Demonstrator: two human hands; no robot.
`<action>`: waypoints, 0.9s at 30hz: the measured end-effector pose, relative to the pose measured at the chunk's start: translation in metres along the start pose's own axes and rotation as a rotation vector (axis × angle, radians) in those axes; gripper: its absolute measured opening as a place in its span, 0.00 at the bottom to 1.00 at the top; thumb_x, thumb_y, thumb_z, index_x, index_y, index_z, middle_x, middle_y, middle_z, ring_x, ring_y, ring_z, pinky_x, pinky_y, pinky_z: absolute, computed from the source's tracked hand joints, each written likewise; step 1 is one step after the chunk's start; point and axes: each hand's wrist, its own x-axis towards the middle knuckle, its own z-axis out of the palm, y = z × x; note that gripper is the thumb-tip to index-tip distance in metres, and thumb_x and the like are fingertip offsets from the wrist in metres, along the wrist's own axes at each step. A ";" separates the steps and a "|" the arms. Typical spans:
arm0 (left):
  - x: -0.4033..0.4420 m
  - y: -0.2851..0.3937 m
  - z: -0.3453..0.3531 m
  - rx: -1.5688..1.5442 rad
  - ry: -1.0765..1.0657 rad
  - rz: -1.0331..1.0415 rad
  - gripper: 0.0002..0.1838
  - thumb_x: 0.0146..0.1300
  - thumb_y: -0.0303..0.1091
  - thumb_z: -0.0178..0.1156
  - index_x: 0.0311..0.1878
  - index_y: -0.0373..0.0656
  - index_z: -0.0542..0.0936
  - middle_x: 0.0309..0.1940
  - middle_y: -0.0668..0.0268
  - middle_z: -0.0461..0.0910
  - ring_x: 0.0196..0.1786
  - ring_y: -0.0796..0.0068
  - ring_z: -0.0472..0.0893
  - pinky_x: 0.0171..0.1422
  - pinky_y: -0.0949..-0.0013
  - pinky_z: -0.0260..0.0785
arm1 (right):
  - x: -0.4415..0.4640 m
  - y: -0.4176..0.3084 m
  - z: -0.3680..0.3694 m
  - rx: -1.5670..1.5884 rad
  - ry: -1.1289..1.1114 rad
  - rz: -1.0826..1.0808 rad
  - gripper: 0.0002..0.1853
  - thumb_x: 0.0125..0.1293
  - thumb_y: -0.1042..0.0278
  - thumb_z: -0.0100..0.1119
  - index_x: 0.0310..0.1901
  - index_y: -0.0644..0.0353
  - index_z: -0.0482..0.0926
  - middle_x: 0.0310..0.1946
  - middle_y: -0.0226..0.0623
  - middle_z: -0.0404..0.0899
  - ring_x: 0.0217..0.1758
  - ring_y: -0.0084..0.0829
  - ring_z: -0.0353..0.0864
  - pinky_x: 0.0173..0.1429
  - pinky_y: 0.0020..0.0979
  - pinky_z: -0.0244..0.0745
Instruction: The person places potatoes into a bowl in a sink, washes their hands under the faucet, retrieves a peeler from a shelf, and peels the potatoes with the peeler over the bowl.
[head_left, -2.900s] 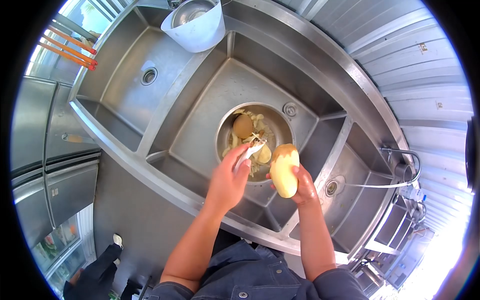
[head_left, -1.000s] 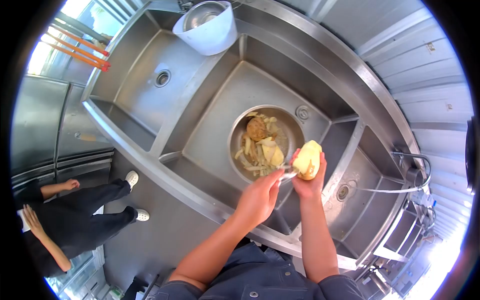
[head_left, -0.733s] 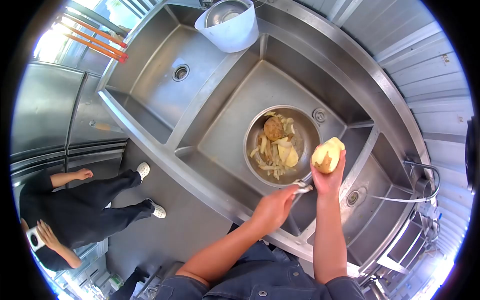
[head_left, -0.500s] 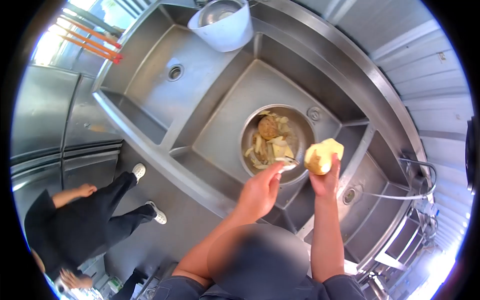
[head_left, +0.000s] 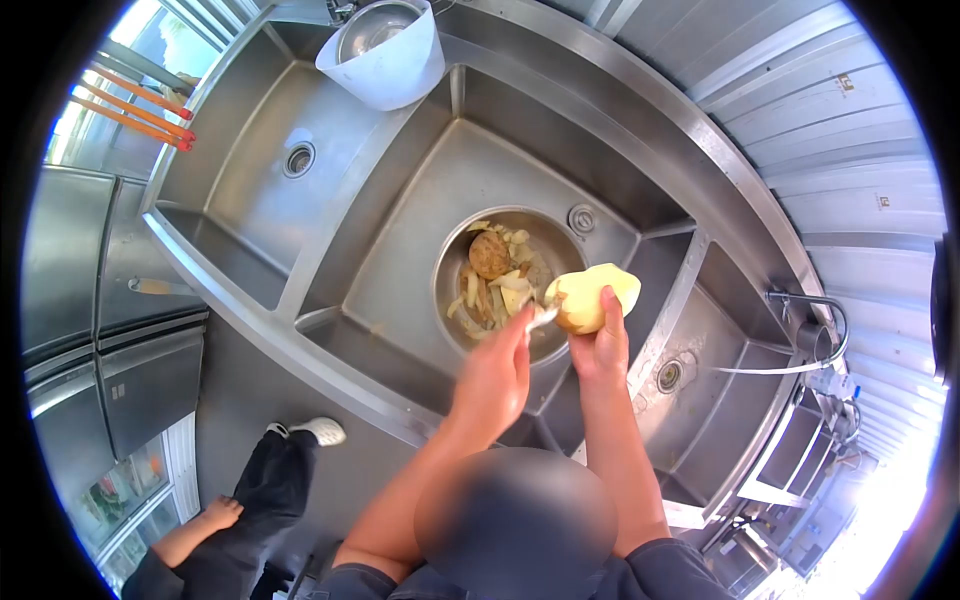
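Note:
My right hand [head_left: 602, 348] grips a mostly peeled potato [head_left: 610, 292], its flesh pale yellow with brown skin left on the lower left side. My left hand [head_left: 492, 385], slightly blurred, is closed around a small peeler [head_left: 543, 318] whose head is at the potato's left edge. Below both hands, a round metal bowl [head_left: 437, 290] sits in the middle sink basin. In it lie an unpeeled brown potato [head_left: 489, 255] and a heap of peels [head_left: 470, 288]. My left hand and the peeler cover part of the bowl's near side.
A white container [head_left: 395, 75] with a metal bowl [head_left: 365, 30] inside stands at the back left of the sink [head_left: 420, 190]. A tap [head_left: 835, 330] is over the right basin. Another person [head_left: 270, 500] stands at the lower left, near steel cabinets [head_left: 150, 340].
The peeler has come up against the potato, where before it was apart from it. The potato has turned, showing more peeled flesh. The view has shifted, and the other person has changed position.

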 end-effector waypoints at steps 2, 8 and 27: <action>0.009 0.007 0.004 0.057 -0.065 -0.039 0.20 0.70 0.23 0.57 0.65 0.42 0.77 0.44 0.45 0.84 0.47 0.41 0.84 0.50 0.52 0.78 | 0.001 0.007 0.002 -0.022 -0.009 0.014 0.27 0.70 0.67 0.66 0.68 0.54 0.69 0.59 0.34 0.77 0.64 0.38 0.77 0.70 0.49 0.74; -0.033 -0.009 0.011 0.049 -0.151 -0.039 0.17 0.71 0.25 0.57 0.62 0.42 0.78 0.43 0.42 0.83 0.44 0.38 0.83 0.45 0.48 0.76 | 0.004 -0.004 -0.006 -0.157 -0.050 -0.129 0.27 0.71 0.68 0.65 0.68 0.56 0.68 0.59 0.37 0.76 0.64 0.40 0.78 0.71 0.48 0.74; -0.015 -0.006 0.005 -0.034 -0.009 -0.025 0.17 0.75 0.26 0.55 0.64 0.35 0.77 0.54 0.44 0.83 0.54 0.52 0.86 0.58 0.61 0.77 | -0.001 -0.033 -0.039 0.111 0.084 0.033 0.26 0.69 0.63 0.68 0.66 0.56 0.71 0.57 0.37 0.79 0.61 0.39 0.80 0.65 0.48 0.78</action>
